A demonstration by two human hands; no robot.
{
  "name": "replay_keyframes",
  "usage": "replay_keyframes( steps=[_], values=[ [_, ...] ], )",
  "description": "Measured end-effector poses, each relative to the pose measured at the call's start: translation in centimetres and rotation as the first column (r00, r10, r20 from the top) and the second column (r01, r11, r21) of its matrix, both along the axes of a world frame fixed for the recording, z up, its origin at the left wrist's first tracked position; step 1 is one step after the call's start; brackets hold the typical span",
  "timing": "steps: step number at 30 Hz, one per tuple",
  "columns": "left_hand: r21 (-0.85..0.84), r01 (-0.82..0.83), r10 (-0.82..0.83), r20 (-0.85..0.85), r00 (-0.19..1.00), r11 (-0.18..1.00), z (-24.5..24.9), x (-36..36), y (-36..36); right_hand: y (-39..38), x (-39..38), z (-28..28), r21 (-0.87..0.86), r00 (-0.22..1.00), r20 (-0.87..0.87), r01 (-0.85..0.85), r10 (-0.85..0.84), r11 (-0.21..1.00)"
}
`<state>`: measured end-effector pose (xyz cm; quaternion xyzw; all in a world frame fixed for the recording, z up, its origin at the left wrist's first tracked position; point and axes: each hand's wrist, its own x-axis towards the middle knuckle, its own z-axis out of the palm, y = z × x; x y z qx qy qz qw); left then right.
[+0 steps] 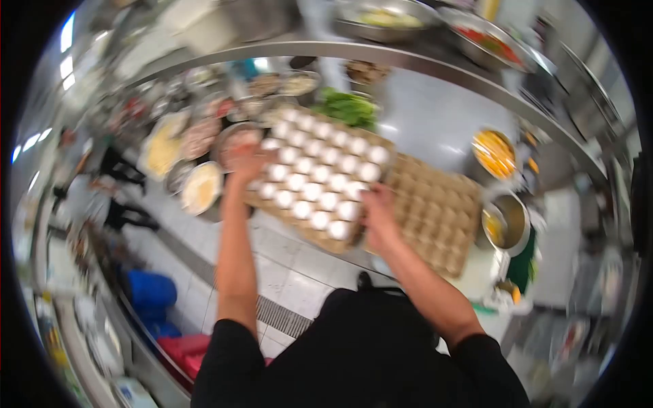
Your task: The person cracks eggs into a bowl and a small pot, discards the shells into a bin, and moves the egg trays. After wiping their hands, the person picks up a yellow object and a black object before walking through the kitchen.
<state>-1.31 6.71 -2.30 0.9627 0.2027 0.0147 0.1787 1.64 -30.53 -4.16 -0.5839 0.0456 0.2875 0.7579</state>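
Note:
A brown cardboard egg tray [309, 231] filled with rows of white eggs [320, 173] spans the space between my two hands, tilted in view. My left hand [252, 163] grips its left edge, somewhat smeared by motion. At the lower right edge, my right hand [379, 211] is closed round the cardboard. Some of the fingers of both hands are hidden by the tray. A second egg tray [435, 214], its cups bare, lies just to the right of my right hand, partly behind the full one.
Bowls of ingredients crowd the left counter, among them a bowl with pale contents [202, 188]. Leafy greens [345, 109] lie behind the eggs. A metal shelf edge [326, 49] crosses above. On the right stand a yellow-filled container [494, 154] and a metal pot [507, 221]. People [92, 197] stand far left.

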Motion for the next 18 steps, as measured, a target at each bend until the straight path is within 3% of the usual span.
replay_keyframes(
  steps=[3,4,5,7,8,9,13,18],
  values=[
    [-0.203,0.001,0.013,0.07,0.997,0.979,6.6,3.5,-5.0,-3.3,-3.7,5.2,0.259,0.973,-0.218,0.135,-0.078,0.956],
    [-0.33,0.114,-0.09,0.089,0.992,0.937,9.6,4.6,-8.5,-5.1,-4.7,6.5,0.257,0.957,-0.268,0.184,-0.114,0.949],
    [-0.343,0.15,-0.127,0.089,0.988,0.927,10.3,6.4,-11.4,-6.8,-5.6,5.9,0.303,0.937,-0.318,0.248,-0.148,0.92],
    [-0.333,0.414,-0.392,0.133,0.91,0.847,11.1,10.3,-16.1,-10.0,-7.8,5.2,0.351,0.907,-0.369,0.338,-0.202,0.873],
    [-0.261,0.482,-0.448,0.181,0.875,0.836,8.6,13.0,-17.1,-11.4,-8.8,5.5,0.335,0.896,-0.393,0.349,-0.207,0.875],
    [-0.369,0.535,-0.524,0.138,0.84,0.76,10.5,13.4,-21.6,-12.8,-9.6,5.5,0.32,0.884,-0.418,0.36,-0.21,0.876],
    [-0.377,0.658,-0.708,0.009,0.706,0.652,7.5,18.6,-31.1,-16.6,-11.5,3.6,0.288,0.819,-0.463,0.502,-0.34,0.816],
    [-0.393,0.735,-0.824,-0.127,0.552,0.552,2.7,22.0,-35.1,-17.5,-11.8,-0.1,0.257,0.783,-0.496,0.545,-0.376,0.798]
  ],
)
